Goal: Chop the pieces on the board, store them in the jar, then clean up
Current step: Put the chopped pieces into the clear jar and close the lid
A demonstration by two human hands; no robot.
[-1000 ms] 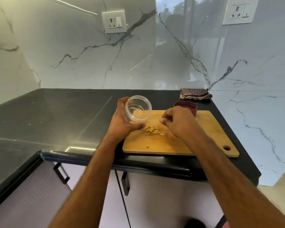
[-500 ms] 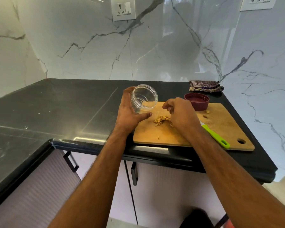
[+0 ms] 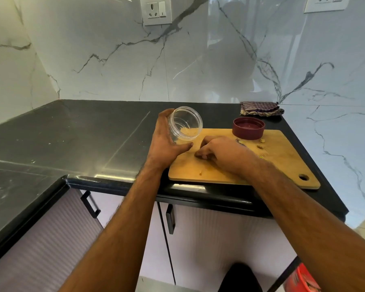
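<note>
My left hand [image 3: 164,144] grips a clear plastic jar [image 3: 184,125], tilted with its mouth toward the right, at the left end of the wooden cutting board [image 3: 282,163]. My right hand [image 3: 219,151] rests low on the board, its fingertips curled down over the pile of chopped pieces, which they hide. Stray chopped pieces [image 3: 260,146] lie further right, and another crumb [image 3: 200,172] sits near the board's front edge. The maroon jar lid [image 3: 248,128] stands open side up on the board's far edge. Only a sliver of the green knife handle [image 3: 262,155] shows beside my right wrist.
The board lies at the front right of a black stone counter [image 3: 82,140], whose edge drops off just in front. A folded striped cloth [image 3: 260,108] lies in the back right corner against the marble wall. Cabinet doors with black handles [image 3: 170,218] are below.
My right hand has dropped from just above the pile onto it, covering the pieces. My left hand still holds the tilted jar in place. The view has shifted.
</note>
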